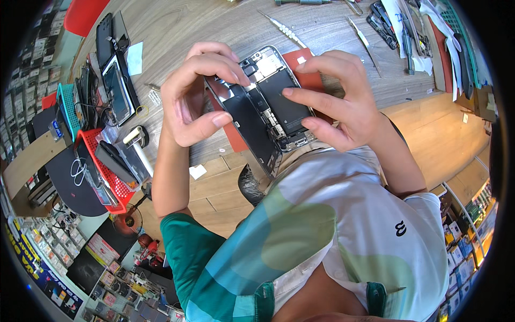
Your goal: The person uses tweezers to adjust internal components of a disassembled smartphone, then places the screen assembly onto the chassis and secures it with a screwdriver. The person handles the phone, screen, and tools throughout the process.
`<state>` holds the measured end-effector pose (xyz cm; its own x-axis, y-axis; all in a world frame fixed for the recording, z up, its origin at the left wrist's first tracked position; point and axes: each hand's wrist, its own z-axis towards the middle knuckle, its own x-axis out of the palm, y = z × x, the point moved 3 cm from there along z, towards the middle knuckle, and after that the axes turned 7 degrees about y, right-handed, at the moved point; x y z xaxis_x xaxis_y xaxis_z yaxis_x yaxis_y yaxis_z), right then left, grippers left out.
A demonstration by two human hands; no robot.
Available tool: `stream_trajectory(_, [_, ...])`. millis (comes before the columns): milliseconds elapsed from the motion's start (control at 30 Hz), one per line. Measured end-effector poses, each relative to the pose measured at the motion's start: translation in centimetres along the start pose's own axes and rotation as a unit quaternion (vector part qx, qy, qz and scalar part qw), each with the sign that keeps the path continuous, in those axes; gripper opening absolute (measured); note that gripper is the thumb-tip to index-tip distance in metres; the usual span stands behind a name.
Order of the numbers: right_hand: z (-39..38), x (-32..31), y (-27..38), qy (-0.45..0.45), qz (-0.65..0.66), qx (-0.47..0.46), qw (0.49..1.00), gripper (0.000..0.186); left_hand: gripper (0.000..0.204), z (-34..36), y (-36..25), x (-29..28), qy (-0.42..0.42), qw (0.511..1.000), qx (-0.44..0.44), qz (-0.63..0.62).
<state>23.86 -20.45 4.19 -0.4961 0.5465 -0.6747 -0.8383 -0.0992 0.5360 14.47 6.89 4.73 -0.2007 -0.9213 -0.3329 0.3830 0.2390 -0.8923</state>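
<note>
An opened smartphone [281, 102] is tilted above the near edge of the table, its inside facing up. Its black battery and silver metal parts show. The dark display panel [252, 126] is swung out to the left beside the body. My left hand [188, 88] curls around the upper left of the phone, thumb at the panel's outer edge and fingertips near the body's top. From the right, my right hand [348, 102] holds the body, one fingertip over the battery and the thumb by the side edge. Beneath the phone lies a reddish-brown mat [308, 80], partly covered.
A white-handled tool [287, 31] and tweezers [365, 40] lie beyond the phone. On the left are another phone with its screen [115, 88], a red basket [110, 174] and a white roller [140, 153]. Phone parts [382, 24] and a screwdriver [409, 53] sit far right.
</note>
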Motion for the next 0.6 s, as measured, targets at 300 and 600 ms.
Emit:
stream_trajectory(300, [2.5, 0.4, -0.7, 0.090, -0.101, -0.007, 0.991, 0.054, 0.079, -0.9, 1.0, 0.7, -0.071, 0.994, -0.073, -0.046])
stream_trajectory(600, [2.5, 1.6, -3.4, 0.099, -0.156, -0.086, 0.979, 0.052, 0.088, -0.6, 1.5, 0.8, -0.066, 0.992, -0.065, -0.080])
